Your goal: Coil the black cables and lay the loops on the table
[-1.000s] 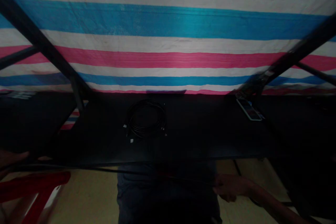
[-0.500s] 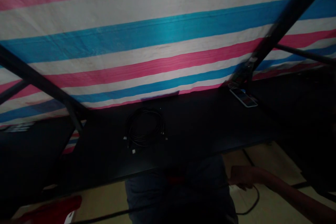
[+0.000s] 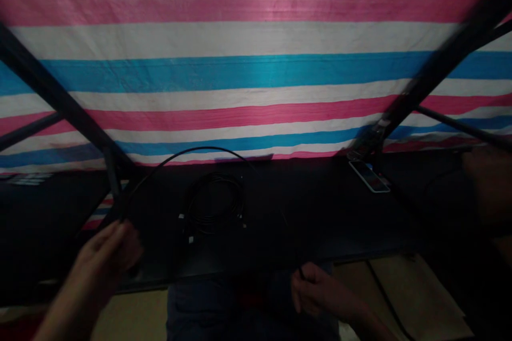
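Note:
My left hand [image 3: 116, 248], at the lower left, is closed round one part of a black cable [image 3: 206, 148]. From there the cable arcs up in front of the striped sheet and comes down towards my right hand [image 3: 318, 289]. That hand, at the table's front edge above my lap, pinches the cable too; the stretch just above it is hard to see against the dark table. Between my hands a coil of black cable [image 3: 192, 216] lies on the black tabletop [image 3: 280, 245], with several pale connector ends showing at its sides.
A phone [image 3: 370, 177] lies towards the back right, beside a clear plastic packet [image 3: 366, 138]. Dark slanted frame bars [image 3: 68, 109] rise on both sides. Behind hangs a pink, white and blue striped sheet [image 3: 256, 37]. Another person's hand [image 3: 490, 181] is blurred at the right edge.
My left hand has risen into view at the left, holding the cable. My right hand has come left to the table edge, and the cable now arches over the coil. Another person's hand has appeared at right.

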`<state>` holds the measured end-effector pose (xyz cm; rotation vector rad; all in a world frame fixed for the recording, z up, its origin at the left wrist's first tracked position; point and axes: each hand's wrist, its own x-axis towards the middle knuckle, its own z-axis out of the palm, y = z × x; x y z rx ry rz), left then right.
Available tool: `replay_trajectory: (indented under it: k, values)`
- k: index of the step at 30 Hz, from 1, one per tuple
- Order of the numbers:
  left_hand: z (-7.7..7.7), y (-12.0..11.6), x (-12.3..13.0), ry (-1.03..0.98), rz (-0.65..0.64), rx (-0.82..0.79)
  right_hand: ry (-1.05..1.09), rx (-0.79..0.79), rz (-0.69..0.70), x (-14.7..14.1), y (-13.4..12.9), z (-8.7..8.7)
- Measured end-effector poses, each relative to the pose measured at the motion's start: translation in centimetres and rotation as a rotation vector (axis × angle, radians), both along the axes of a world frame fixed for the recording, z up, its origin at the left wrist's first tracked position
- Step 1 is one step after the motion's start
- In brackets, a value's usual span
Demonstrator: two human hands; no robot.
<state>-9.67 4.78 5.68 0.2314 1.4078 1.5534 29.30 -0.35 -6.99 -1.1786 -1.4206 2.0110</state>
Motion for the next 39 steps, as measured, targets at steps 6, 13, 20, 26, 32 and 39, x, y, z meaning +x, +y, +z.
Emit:
replay_trajectory:
  k: [6,13,20,26,32,39]
  values:
    - [-5.2,1.8,11.6,-0.311,-0.221,0.255,0.116,0.033,-0.230,-7.7,1.9,3.2]
    - [-3.2,1.9,15.5,-0.294,-0.101,0.448,0.180,-0.212,-0.230,-11.6,0.5,2.1]
    - [-4.2,0.2,16.8,0.212,-0.372,0.759,0.207,-0.390,-0.503,-13.9,2.4,3.2]
    - [-6.3,-0.6,15.8,1.090,-0.461,0.641,0.306,-0.303,-0.501,-12.7,4.9,4.3]
    - [-10.2,-0.7,16.4,1.046,-0.564,0.549,0.311,-0.098,-0.649,-12.6,6.7,5.4]
    - [-11.8,-5.6,16.8,0.793,-0.855,0.289,0.306,-0.037,-0.506,-12.2,8.2,6.9]
